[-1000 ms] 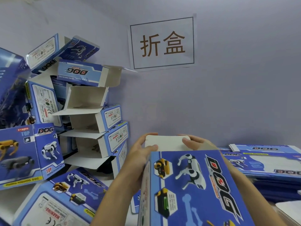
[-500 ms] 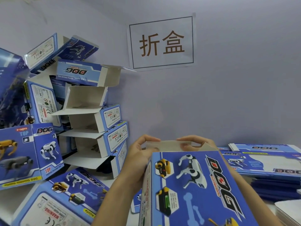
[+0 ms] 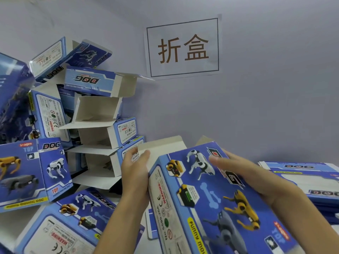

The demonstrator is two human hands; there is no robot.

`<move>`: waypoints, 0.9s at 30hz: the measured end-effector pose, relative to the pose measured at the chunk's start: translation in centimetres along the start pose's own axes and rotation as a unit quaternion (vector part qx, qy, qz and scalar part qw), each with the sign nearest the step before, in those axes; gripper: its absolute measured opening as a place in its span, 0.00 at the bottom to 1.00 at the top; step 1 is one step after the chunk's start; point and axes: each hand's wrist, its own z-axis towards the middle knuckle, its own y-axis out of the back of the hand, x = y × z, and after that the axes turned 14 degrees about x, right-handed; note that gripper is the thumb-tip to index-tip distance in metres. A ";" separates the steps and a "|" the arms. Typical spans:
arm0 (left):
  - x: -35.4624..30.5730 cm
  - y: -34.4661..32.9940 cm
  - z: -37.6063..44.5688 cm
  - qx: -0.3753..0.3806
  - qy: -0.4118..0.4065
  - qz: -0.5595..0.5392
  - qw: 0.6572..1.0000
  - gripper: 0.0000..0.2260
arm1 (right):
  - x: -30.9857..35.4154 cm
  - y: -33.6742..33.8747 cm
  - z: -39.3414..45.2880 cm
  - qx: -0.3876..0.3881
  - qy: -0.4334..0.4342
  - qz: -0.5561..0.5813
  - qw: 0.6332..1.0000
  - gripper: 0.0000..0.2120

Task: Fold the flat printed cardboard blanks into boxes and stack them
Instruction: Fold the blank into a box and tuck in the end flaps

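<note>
Head view, forward-down, close over both hands point(image 3: 135, 173)

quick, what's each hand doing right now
Left hand: grips the blue printed cardboard box at its far left corner.
Right hand: open, flat on the box's top face.

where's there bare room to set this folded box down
Little bare surface shows: a pale patch at the left edge below the standing box. The piled boxes crowd the left; flat blanks fill the right. Between them both hands hold the box.
</note>
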 end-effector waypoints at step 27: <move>-0.1 -4.1 -1.7 0.202 -0.151 0.210 0.944 0.20 | -1.7 -0.6 2.2 -0.176 0.225 -0.117 0.951 0.22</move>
